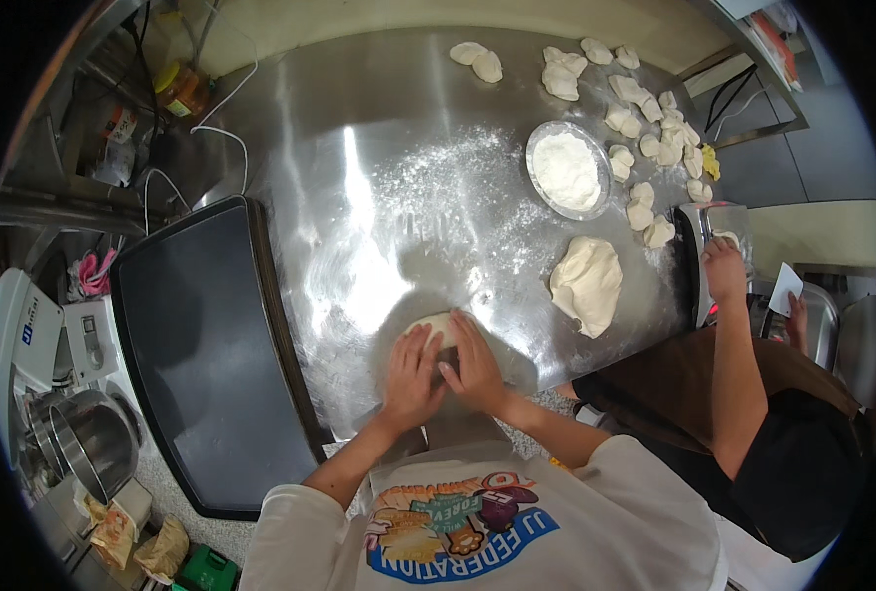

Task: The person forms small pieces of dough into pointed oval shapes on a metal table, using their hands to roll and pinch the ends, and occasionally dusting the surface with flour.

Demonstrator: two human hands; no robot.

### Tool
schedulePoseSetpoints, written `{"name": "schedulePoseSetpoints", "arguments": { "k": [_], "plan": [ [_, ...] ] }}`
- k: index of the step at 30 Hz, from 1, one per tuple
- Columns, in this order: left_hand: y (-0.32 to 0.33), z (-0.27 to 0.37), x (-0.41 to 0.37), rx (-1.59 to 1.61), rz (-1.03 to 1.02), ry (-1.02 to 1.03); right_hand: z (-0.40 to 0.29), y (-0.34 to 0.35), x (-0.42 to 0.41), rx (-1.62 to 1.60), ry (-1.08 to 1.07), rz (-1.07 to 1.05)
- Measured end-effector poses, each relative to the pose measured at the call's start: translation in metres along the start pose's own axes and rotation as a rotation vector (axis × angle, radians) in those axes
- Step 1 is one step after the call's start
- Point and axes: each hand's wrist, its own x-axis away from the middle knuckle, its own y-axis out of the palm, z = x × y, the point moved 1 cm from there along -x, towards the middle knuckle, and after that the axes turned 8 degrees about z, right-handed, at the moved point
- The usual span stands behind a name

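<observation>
Both my hands rest on a pale piece of dough (438, 325) near the front edge of the steel worktop (319, 295). My left hand (413, 373) lies over its left side and my right hand (476, 366) over its right side, fingers pointing away from me; much of the dough is hidden under them. To the right lies a larger lump of dough (588, 284). Behind it stands a round metal bowl of flour (567, 171). Loose flour (452, 177) is scattered over the middle of the worktop.
Black baking trays (216, 354) lie stacked at the left. Several small dough pieces (670, 137) sit at the back right. A co-worker (733, 384) at the right has a hand on a dough piece over a scale (696, 258). Steel mixing bowls (94, 443) stand at the lower left.
</observation>
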Motion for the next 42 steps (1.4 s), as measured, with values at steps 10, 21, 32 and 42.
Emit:
{"name": "schedulePoseSetpoints", "arguments": {
  "k": [10, 21, 32, 42],
  "plan": [
    [-0.015, -0.056, -0.136, -0.21, 0.171, -0.023, 0.038, 0.039, -0.153, 0.077, -0.048, 0.112],
    [-0.015, -0.003, 0.001, 0.093, -0.063, 0.122, -0.011, -0.014, 0.014, -0.107, 0.177, -0.107],
    [-0.022, -0.051, -0.136, -0.191, -0.111, 0.08, 0.048, 0.029, -0.149, 0.022, -0.165, 0.083],
    [-0.019, -0.017, 0.012, 0.066, -0.127, 0.19, 0.016, 0.009, 0.021, 0.184, -0.09, -0.377]
  ]
}}
